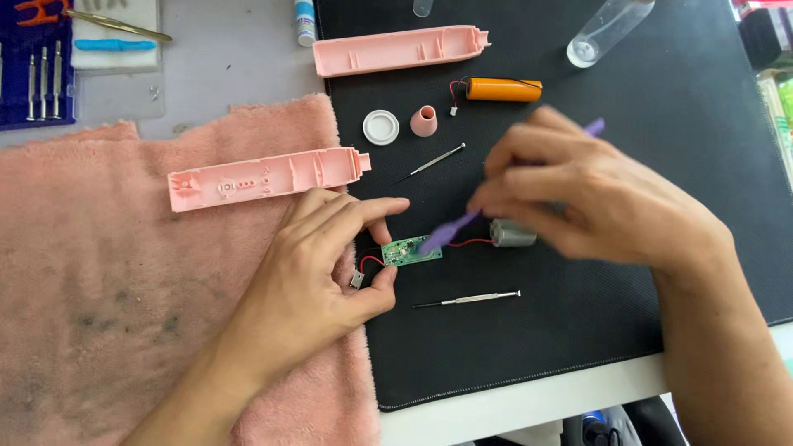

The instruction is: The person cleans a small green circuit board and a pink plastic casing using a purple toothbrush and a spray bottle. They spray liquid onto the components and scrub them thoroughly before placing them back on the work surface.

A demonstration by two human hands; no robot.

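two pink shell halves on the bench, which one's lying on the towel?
The pink shell half just above the left hand, open side up on the pink towel. The other half lies on the black mat.

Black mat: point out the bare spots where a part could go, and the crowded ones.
Free: the black mat right of the orange battery, and the front strip below the lower screwdriver. The pink towel under the pink shell is bare too. Crowded: mat centre, where the left hand, right hand, circuit board and motor meet.
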